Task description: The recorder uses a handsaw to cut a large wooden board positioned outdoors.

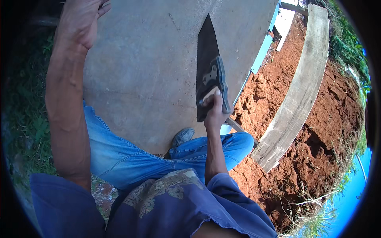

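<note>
The handsaw (207, 43) was clamped in the right hand (216, 113); any grip by the left hand (82, 20) could not be judged. The panel (135, 75) was apparently being sawn; steady strokes seemed required.

The saw (206, 63) overlies the panel (139, 71) — plank (303, 83) right (over soil (274, 79)).

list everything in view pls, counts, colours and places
handsaw: 1, dark, centre
flat sheet: 1, grey-brown, upper centre
wooden plank: 1, weathered grey-brown, right
strips: count unclear, light blue, sheet's right edge
board: 1, white, upper right
soil: one stretch, red-brown, right
plants: uncounted, green, both sides
sky: one patch, blue, lower right
shoe: 1, grey, lower centre
jeans: 1 pair, blue, lower centre
shirt: 1, dark blue, bottom
left hand: 1, bare, top left, partly cut off
right hand: 1, bare, around the handsaw
</note>
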